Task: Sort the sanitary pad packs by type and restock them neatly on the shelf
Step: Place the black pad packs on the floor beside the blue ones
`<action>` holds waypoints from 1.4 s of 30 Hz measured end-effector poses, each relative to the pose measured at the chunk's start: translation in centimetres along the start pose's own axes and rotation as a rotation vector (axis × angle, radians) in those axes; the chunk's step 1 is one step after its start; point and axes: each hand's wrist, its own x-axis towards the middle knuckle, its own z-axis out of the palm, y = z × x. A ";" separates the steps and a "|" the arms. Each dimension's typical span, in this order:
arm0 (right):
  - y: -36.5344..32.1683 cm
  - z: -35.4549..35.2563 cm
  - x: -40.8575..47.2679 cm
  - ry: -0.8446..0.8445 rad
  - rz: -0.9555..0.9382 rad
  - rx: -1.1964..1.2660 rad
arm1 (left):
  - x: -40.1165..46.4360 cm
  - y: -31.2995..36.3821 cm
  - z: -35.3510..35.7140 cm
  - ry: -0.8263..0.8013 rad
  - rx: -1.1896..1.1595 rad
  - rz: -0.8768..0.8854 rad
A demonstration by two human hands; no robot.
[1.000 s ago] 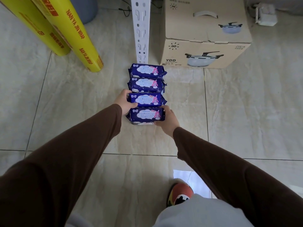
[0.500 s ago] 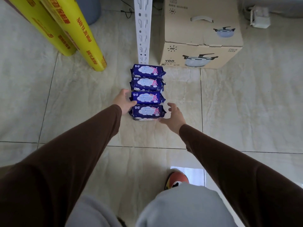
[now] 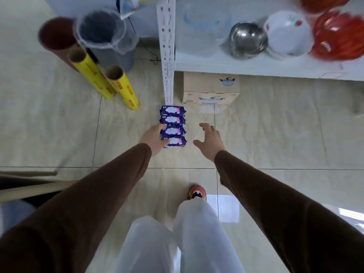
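Note:
Several dark purple sanitary pad packs (image 3: 173,126) lie in a straight row on the tiled floor, running from the foot of the white shelf post (image 3: 167,56) toward me. My left hand (image 3: 152,138) rests against the left ends of the two nearest packs, its thumb over the nearest pack (image 3: 177,141), with no firm grip on either. Apart from the row, my right hand (image 3: 209,140) hovers to its right with fingers spread and nothing in it. The white shelf board (image 3: 256,67) is above and to the right.
A steel bowl (image 3: 247,39), a white bowl (image 3: 289,34) and red items (image 3: 338,36) sit on the shelf. A cardboard pot box (image 3: 210,89) stands under it. Yellow wrap rolls (image 3: 122,87) and a grey bin (image 3: 110,40) stand left of the post. My shoe (image 3: 197,192) is below the packs.
My right hand let go of the nearest pack and drew away to the right, fingers spreading. My head rose, bringing the shelf and bowls into view. The left hand stayed at the row.

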 end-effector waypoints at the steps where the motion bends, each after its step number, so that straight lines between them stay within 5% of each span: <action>1: -1.4 -2.1 -1.5 0.014 -0.005 0.003 | -1.6 1.8 -1.7 0.005 0.012 0.008; 11: -12.0 -21.3 -15.5 0.191 -0.124 -0.044 | -16.8 19.4 -16.0 0.080 0.152 0.215; 21: -12.9 -35.4 -23.6 0.391 -0.239 -0.070 | -23.5 33.4 -20.3 0.156 0.233 0.415; 33: -6.2 -52.4 -20.4 0.460 -0.448 -0.087 | -19.6 50.7 -17.7 0.316 0.170 0.428; 42: -4.7 -60.0 -13.4 0.427 -0.522 0.049 | -14.4 57.3 -18.1 0.416 0.118 0.359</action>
